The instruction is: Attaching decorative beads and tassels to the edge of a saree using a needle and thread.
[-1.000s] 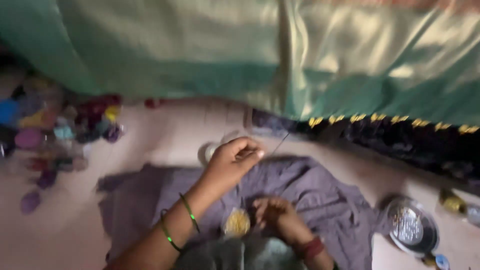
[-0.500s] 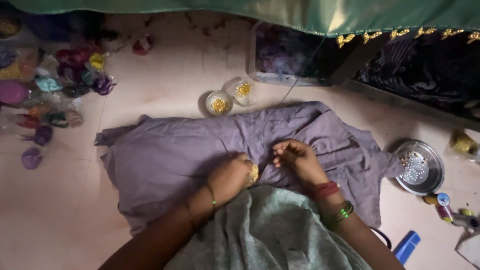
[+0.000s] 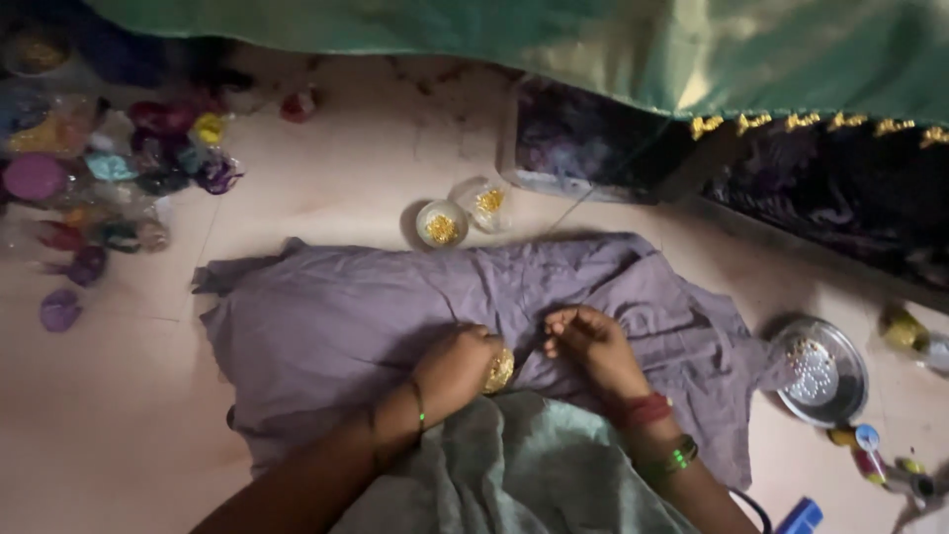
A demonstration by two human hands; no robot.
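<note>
- Purple cloth (image 3: 336, 326) lies spread on the floor, unchanged from a second ago.
- Left hand (image 3: 457, 364), earlier raised at 12 o'clock, now rests down, closed over a gold beaded piece (image 3: 499, 371).
- Right hand (image 3: 591, 343), fingers curled, pinches the cloth at 3 o'clock of it.

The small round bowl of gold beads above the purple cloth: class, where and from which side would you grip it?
Probably by the rim of the bowl, pinched from above on its left side. It sits upright and open on the floor, so tilting would spill beads. The clear dish crowds its right side and the purple cloth lies just below.
</note>
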